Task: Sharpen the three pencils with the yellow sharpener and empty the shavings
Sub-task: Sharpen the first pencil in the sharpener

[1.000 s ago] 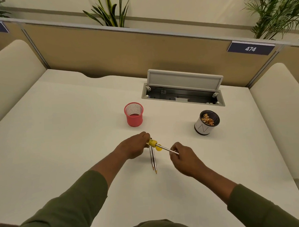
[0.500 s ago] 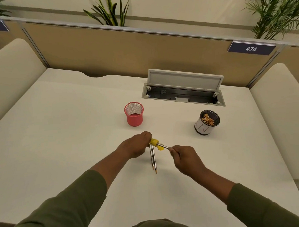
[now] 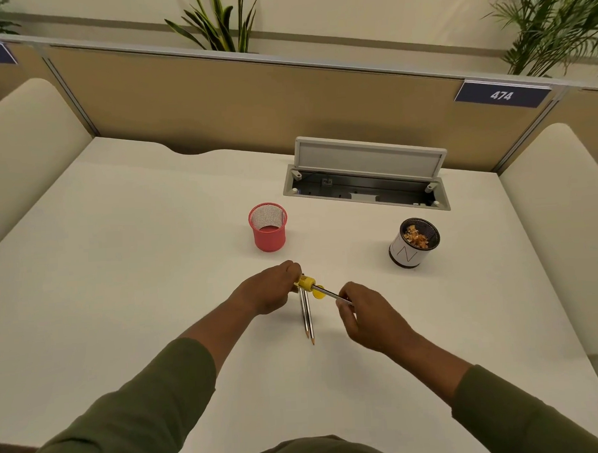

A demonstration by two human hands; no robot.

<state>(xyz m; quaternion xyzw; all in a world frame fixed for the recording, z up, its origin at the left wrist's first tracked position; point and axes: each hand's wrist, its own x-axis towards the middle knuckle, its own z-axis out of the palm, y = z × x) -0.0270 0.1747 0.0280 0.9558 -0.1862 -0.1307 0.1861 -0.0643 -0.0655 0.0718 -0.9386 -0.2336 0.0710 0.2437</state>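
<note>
My left hand (image 3: pixel 271 289) grips the yellow sharpener (image 3: pixel 306 282) just above the white desk. A silver pencil (image 3: pixel 329 294) is pushed into the sharpener from the right, and my right hand (image 3: pixel 366 317) pinches its far end. A small yellow round piece (image 3: pixel 318 293) lies on the desk under that pencil. Two more pencils (image 3: pixel 307 316) lie side by side on the desk below the sharpener, tips pointing toward me. A white and black cup (image 3: pixel 413 243) holding shavings stands to the right.
A red mesh cup (image 3: pixel 268 227) stands behind my hands. An open cable tray (image 3: pixel 366 182) with a raised lid sits at the back of the desk (image 3: pixel 121 268). Cream padded dividers flank both sides, with a tan partition behind.
My right hand slid along the pencil toward the sharpener half a second ago and sits a little back and rotated now. My left hand and the sharpener stayed put.
</note>
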